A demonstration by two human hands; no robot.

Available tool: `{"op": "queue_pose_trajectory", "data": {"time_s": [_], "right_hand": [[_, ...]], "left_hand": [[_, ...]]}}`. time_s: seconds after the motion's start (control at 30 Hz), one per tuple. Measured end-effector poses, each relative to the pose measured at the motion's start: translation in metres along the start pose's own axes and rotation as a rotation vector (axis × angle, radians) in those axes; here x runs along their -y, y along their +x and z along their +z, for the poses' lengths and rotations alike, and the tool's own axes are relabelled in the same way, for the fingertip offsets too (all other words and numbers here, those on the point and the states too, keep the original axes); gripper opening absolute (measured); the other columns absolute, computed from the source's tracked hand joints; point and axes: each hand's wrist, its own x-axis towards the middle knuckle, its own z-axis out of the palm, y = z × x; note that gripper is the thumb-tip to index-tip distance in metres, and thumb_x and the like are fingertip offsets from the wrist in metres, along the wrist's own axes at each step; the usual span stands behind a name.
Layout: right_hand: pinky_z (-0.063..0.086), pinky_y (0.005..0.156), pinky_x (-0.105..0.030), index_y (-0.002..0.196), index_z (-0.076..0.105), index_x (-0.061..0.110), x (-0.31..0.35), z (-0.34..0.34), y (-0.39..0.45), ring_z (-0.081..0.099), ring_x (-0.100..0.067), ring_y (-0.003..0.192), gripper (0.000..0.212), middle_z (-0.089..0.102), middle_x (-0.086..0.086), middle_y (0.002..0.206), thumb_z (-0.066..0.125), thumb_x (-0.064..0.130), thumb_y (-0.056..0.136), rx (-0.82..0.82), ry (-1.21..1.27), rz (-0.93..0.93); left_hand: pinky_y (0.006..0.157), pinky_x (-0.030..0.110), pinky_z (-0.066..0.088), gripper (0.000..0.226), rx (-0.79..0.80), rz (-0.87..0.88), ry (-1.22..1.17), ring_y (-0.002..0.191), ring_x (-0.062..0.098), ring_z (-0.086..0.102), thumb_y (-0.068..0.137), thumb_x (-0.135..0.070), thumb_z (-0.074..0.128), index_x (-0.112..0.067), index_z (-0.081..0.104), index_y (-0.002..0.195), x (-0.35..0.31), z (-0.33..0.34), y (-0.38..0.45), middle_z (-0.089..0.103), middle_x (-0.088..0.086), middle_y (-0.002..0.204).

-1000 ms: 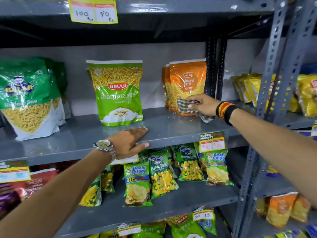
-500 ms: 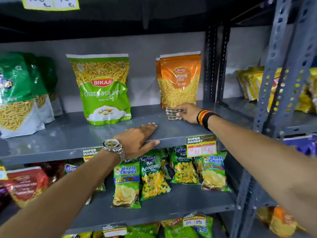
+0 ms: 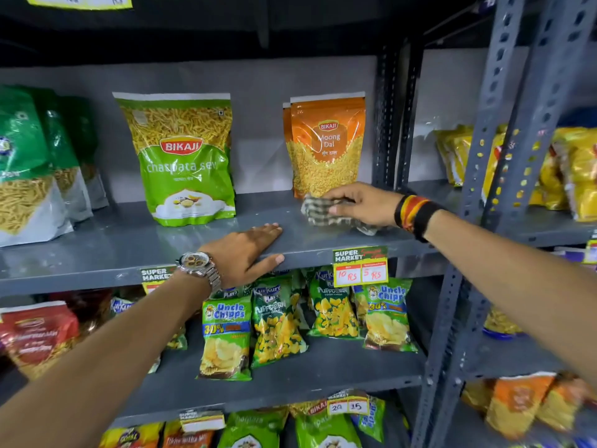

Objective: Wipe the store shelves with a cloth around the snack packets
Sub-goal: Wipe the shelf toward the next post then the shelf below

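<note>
A grey metal shelf (image 3: 122, 247) runs across the middle of the view. My right hand (image 3: 361, 203) presses a checked cloth (image 3: 318, 211) onto it, right in front of the orange Moong Dal packets (image 3: 326, 147). My left hand (image 3: 245, 250) lies flat and open on the shelf's front edge, thumb hooked under the lip. A green Bikaji sev packet (image 3: 184, 160) stands upright to the left of the cloth. More green packets (image 3: 29, 166) stand at the far left of the same shelf.
Small chip and puffcorn packets (image 3: 274, 321) fill the shelf below. A price tag (image 3: 360, 266) hangs on the shelf edge. Perforated grey uprights (image 3: 504, 163) stand on the right, with yellow packets (image 3: 578, 169) on the neighbouring rack. Another shelf overhangs above.
My right hand has come down off the front of the orange packet with the cloth and now rubs the shelf surface in front of it. My left hand stays on the shelf edge.
</note>
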Motion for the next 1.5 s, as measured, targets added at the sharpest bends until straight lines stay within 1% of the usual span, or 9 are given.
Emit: {"op": "queue_pose_trajectory", "data": {"time_s": [0.13, 0.23, 0.33, 0.4, 0.47, 0.57, 0.83, 1.23, 1.5], "right_hand": [[0.03, 0.105, -0.028, 0.135, 0.05, 0.021, -0.03, 0.014, 0.025, 0.046, -0.022, 0.13, 0.037, 0.048, -0.004, 0.144, 0.049, 0.025, 0.098, -0.117, -0.124, 0.128], [0.037, 0.109, -0.043, 0.132, 0.053, 0.027, -0.023, 0.037, 0.006, 0.049, -0.023, 0.122, 0.035, 0.05, -0.001, 0.13, 0.049, 0.028, 0.097, -0.107, -0.162, 0.03], [0.045, 0.089, -0.01, 0.132, 0.055, 0.023, -0.008, 0.036, -0.032, 0.054, -0.008, 0.103, 0.036, 0.05, 0.006, 0.12, 0.052, 0.024, 0.096, 0.03, -0.088, -0.067], [0.054, 0.074, -0.019, 0.132, 0.054, 0.025, -0.01, 0.018, -0.045, 0.062, -0.01, 0.083, 0.037, 0.053, 0.009, 0.121, 0.053, 0.026, 0.095, 0.009, -0.014, -0.049], [0.052, 0.087, -0.039, 0.134, 0.051, 0.025, -0.027, -0.005, -0.038, 0.065, -0.028, 0.098, 0.039, 0.056, 0.003, 0.129, 0.053, 0.025, 0.095, -0.154, 0.016, 0.044], [0.036, 0.098, -0.028, 0.135, 0.051, 0.017, -0.054, -0.017, -0.023, 0.051, -0.024, 0.124, 0.038, 0.053, -0.009, 0.139, 0.051, 0.021, 0.097, -0.217, -0.11, 0.196], [0.033, 0.103, -0.028, 0.132, 0.053, 0.029, -0.025, 0.01, -0.053, 0.045, -0.007, 0.123, 0.037, 0.048, 0.01, 0.133, 0.052, 0.032, 0.096, 0.023, -0.101, 0.045], [0.04, 0.103, -0.032, 0.126, 0.06, 0.017, -0.092, -0.042, 0.022, 0.054, -0.028, 0.123, 0.031, 0.061, -0.009, 0.13, 0.052, 0.014, 0.095, -0.435, -0.056, 0.318], [0.041, 0.106, -0.034, 0.13, 0.057, 0.013, -0.142, -0.064, 0.082, 0.051, -0.033, 0.125, 0.038, 0.056, -0.012, 0.135, 0.048, 0.016, 0.093, -0.503, -0.205, 0.513]], "left_hand": [[0.121, 0.036, 0.029, 0.096, 0.006, 0.002, -0.004, 0.148, 0.019, 0.035, 0.088, -0.08, 0.003, -0.017, 0.02, 0.16, 0.0, 0.0, -0.001, 0.03, 0.006, 0.165], [0.121, 0.038, 0.03, 0.098, 0.011, 0.008, 0.006, 0.149, 0.02, 0.034, 0.087, -0.08, 0.002, -0.017, 0.02, 0.16, 0.0, 0.0, -0.001, 0.029, 0.007, 0.165], [0.121, 0.041, 0.032, 0.096, 0.017, 0.012, 0.008, 0.148, 0.021, 0.035, 0.089, -0.079, 0.004, -0.016, 0.02, 0.159, 0.0, 0.001, -0.001, 0.03, 0.008, 0.164], [0.121, 0.041, 0.033, 0.096, 0.017, 0.012, 0.002, 0.148, 0.022, 0.035, 0.089, -0.079, 0.005, -0.014, 0.021, 0.159, 0.001, 0.0, 0.0, 0.031, 0.009, 0.164], [0.121, 0.041, 0.032, 0.099, 0.021, 0.009, -0.008, 0.148, 0.022, 0.035, 0.088, -0.08, 0.003, -0.014, 0.022, 0.159, 0.0, -0.002, 0.0, 0.032, 0.009, 0.164], [0.121, 0.041, 0.032, 0.102, 0.019, 0.005, -0.008, 0.148, 0.021, 0.035, 0.086, -0.081, 0.001, -0.013, 0.022, 0.159, -0.002, -0.005, 0.0, 0.032, 0.009, 0.164], [0.121, 0.041, 0.032, 0.095, 0.021, 0.004, -0.01, 0.148, 0.021, 0.035, 0.089, -0.077, 0.007, -0.015, 0.021, 0.159, -0.003, -0.005, -0.003, 0.032, 0.009, 0.164], [0.119, 0.039, 0.03, 0.078, 0.044, 0.195, 0.017, 0.149, 0.025, 0.032, 0.102, -0.062, 0.029, -0.012, 0.014, 0.16, -0.079, -0.003, 0.079, 0.023, 0.011, 0.167], [0.126, 0.039, 0.016, 0.08, 0.08, 0.218, -0.062, 0.155, 0.021, 0.013, 0.099, -0.061, 0.024, -0.013, 0.007, 0.161, -0.076, 0.009, 0.09, 0.011, 0.009, 0.169]]}}
